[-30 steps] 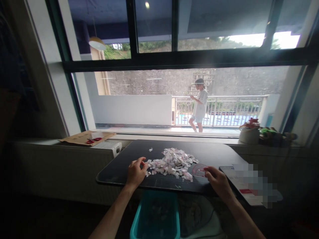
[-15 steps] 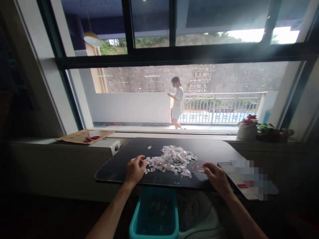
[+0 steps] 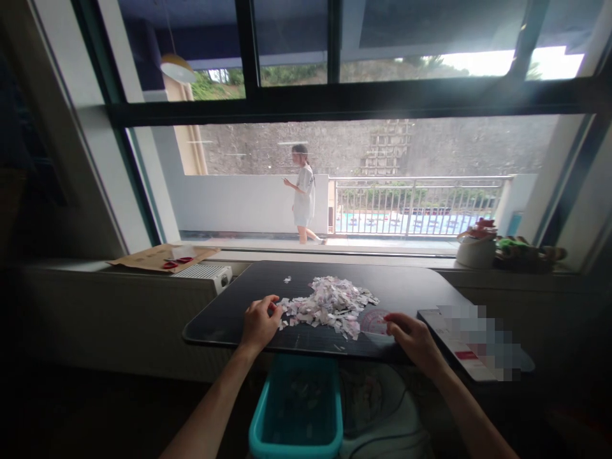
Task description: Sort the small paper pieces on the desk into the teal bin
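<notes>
A heap of small torn paper scraps [image 3: 335, 299] lies on the black tabletop [image 3: 406, 280]. At the heap's left edge rests my left hand [image 3: 261, 322], its thumb and forefinger a little apart beside the scraps; I see nothing held in it. Between thumb and fingers of my right hand [image 3: 414, 338] is a clear plastic protractor [image 3: 374, 322] with pinkish-red markings, its edge against the right side of the heap. Below the table's front edge stands a turquoise bin [image 3: 296, 443] with paper scraps inside.
A booklet [image 3: 471, 363], partly blurred out, lies at the table's right edge. Red-handled scissors [image 3: 178, 262] rest on brown paper [image 3: 143, 256] on the sill at left. Beyond the window a person [image 3: 303, 194] walks. A white pot [image 3: 475, 250] stands on the sill at right.
My right hand and the protractor have shifted slightly left, nudging scraps at the heap's right front edge leftward. My left hand has barely moved. The person outside has walked left.
</notes>
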Demonstrator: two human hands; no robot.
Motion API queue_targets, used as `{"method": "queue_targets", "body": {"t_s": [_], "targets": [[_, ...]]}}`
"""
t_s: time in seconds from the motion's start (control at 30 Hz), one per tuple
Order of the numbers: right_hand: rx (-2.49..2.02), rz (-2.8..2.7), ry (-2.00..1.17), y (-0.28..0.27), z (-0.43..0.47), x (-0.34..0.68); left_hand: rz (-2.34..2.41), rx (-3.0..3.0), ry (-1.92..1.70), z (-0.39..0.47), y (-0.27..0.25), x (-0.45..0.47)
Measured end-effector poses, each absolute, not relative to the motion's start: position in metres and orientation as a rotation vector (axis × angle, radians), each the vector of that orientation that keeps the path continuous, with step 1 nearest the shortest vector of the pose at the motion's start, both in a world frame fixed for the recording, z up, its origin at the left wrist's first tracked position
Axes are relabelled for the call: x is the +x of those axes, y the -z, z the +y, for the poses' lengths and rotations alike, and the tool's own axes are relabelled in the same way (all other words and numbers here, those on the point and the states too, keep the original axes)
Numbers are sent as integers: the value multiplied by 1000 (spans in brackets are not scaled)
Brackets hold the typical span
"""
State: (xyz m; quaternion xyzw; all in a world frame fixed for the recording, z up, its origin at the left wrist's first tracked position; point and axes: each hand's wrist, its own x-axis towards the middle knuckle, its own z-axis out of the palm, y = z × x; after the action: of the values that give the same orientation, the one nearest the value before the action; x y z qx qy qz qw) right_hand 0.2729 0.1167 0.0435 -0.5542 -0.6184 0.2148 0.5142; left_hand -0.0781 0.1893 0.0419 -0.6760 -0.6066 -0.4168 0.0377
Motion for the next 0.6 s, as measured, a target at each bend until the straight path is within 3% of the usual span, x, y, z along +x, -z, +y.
{"method": "queue_targets", "body": {"t_s": [0.43, 0.6], "targets": [[-1378, -1455, -378, -40, 118, 271, -1872, -2065, 1271, 186, -45, -77], [-1282, -1576, -487, -41, 117, 270, -1869, -2077, 1268, 186, -45, -77]]}}
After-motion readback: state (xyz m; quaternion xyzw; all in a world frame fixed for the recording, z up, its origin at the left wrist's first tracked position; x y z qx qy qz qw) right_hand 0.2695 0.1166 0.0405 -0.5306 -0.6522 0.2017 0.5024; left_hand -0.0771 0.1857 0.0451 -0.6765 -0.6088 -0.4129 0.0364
